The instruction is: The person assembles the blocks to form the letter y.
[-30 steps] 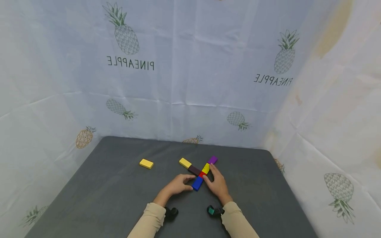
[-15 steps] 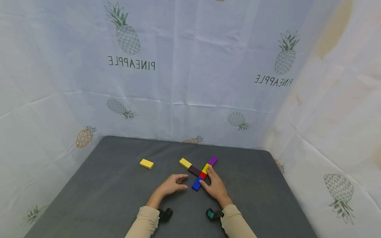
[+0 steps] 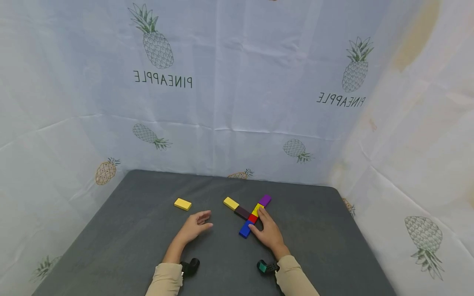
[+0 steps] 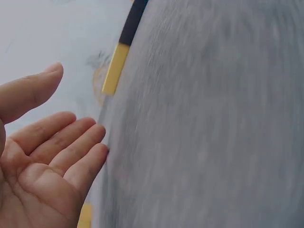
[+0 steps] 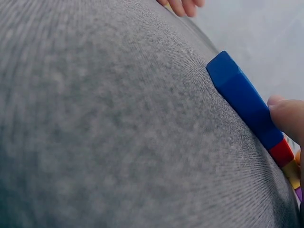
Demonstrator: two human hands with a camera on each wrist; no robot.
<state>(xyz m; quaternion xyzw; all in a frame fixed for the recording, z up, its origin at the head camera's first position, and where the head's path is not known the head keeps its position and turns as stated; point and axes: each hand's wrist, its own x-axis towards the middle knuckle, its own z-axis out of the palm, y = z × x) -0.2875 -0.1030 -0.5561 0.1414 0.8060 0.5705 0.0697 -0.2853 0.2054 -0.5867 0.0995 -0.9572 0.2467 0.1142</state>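
Note:
A line of flat blocks lies on the table: a blue block (image 3: 244,230), a red block (image 3: 252,218), a bright yellow block (image 3: 256,211) and a purple block (image 3: 265,200). Branching off to the upper left are a dark block (image 3: 242,212) and a pale yellow block (image 3: 231,203). My right hand (image 3: 272,236) rests along the line, thumb at the blue block (image 5: 247,107) and fingertips on the bright yellow one. Relaxed and holding nothing, my left hand (image 3: 191,229) is just below a loose yellow block (image 3: 183,204); its palm and spread thumb show in the left wrist view.
The dark grey table (image 3: 122,246) ends at a back edge against a hanging pineapple-print cloth (image 3: 237,82). More of this cloth hangs on both sides. Black devices are strapped to the wrists, such as the left wrist camera (image 3: 190,267).
My left hand has moved away from the blue block, leftward toward the loose yellow block. The right thumb has slid from near the red block down onto the blue one; the blocks stay put.

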